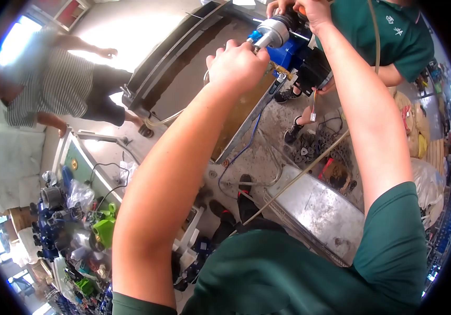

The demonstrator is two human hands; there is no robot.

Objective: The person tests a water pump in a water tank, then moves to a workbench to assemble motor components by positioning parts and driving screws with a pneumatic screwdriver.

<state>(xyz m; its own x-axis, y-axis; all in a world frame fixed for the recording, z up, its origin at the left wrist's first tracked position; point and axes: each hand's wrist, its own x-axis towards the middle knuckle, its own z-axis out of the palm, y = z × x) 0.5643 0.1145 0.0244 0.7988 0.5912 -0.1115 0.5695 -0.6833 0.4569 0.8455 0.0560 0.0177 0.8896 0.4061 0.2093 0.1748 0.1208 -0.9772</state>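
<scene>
My left hand [238, 65] is closed around a metal pipe fitting, mostly hidden by the fingers. Just beyond it sit a blue fitting [255, 37] and a silver cylindrical metal part [273, 32]. At the top, my right hand [315, 13] is closed on an orange object [302, 10], of which only a small bit shows. Another hand [279, 6] touches the black end of the assembly; whose it is I cannot tell. Below my right hand is a blue pump-like body [283, 54] with a black motor-like part [313, 71], a co-worker's hand [328, 86] beneath it.
A long metal-edged trough [236, 115] of brownish liquid lies ahead. A co-worker in green [383, 37] stands at right, a person in stripes [57, 79] at left. A hose [309, 167] crosses before me. A metal bench [322, 210], floor parts [306, 147] and cluttered machine parts [73, 226] lie around.
</scene>
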